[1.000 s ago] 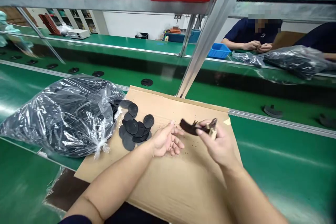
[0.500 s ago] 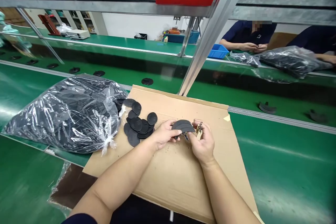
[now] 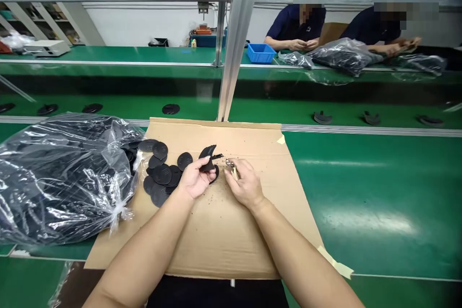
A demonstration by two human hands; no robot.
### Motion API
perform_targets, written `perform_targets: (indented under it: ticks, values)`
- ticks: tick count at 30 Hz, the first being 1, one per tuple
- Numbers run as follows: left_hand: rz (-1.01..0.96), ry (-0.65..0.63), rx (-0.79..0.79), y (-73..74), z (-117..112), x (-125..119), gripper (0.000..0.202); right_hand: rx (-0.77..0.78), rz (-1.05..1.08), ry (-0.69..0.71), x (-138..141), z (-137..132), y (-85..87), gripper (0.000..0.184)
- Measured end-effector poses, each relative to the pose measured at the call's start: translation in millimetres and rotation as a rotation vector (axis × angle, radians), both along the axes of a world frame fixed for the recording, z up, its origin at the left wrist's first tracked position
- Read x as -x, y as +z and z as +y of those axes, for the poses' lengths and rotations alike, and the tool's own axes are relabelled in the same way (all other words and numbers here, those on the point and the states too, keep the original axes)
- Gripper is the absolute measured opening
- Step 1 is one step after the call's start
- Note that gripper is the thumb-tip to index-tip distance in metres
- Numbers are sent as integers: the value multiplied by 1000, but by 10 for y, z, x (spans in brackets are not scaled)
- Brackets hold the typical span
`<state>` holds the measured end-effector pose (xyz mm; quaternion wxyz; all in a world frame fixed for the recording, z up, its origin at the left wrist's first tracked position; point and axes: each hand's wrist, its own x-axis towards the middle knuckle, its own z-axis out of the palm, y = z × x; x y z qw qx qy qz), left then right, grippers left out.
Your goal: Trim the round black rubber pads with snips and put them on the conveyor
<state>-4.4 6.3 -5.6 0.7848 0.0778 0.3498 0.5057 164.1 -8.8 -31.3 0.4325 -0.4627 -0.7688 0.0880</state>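
My left hand (image 3: 195,179) holds a curved black rubber piece (image 3: 208,153) upright between thumb and fingers, above the edge of a stack of black rubber discs (image 3: 162,174). Close by, my right hand (image 3: 246,184) is closed around small metal-and-beige nippers (image 3: 233,169), with the tool's tips pointing toward the black piece. The hands stand apart, and neither touches the other. Both are over a cardboard sheet (image 3: 216,236) scattered with dark crumbs. To the left lies a knotted clear plastic bag (image 3: 61,178) full of black discs.
Green conveyor belts (image 3: 375,202) run on both sides of the cardboard, with black parts (image 3: 171,109) lying on the far belt. An aluminium post (image 3: 233,48) rises behind the sheet. Beyond it, two seated people (image 3: 296,26) work beside a blue crate (image 3: 261,53).
The view has swung left. The black piece, held by both hands earlier, now stands in my left hand alone. My right hand has moved away from it with the nippers.
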Motion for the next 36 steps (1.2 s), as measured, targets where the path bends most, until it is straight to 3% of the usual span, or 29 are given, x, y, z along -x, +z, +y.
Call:
perform_targets:
  ticks: [9, 17, 23, 30, 36]
  values:
    - [35, -93, -33, -4, -18, 12, 4, -26, -31, 30, -96, 25, -25, 23]
    - [48, -94, -67, -21, -9, 22, 11, -27, -96, 65, -135, 46, -11, 23]
    - [124, -68, -133, -41, -13, 15, 15, 88, -86, 68, -142, 21, 4, 28]
    - [248, -8, -278, -72, 1, 17, 38, 225, 191, 55, -129, 29, -2, 21]
    - [209, 67, -237, -107, 64, 53, 34, 236, 147, 21, -156, 61, -15, 23]
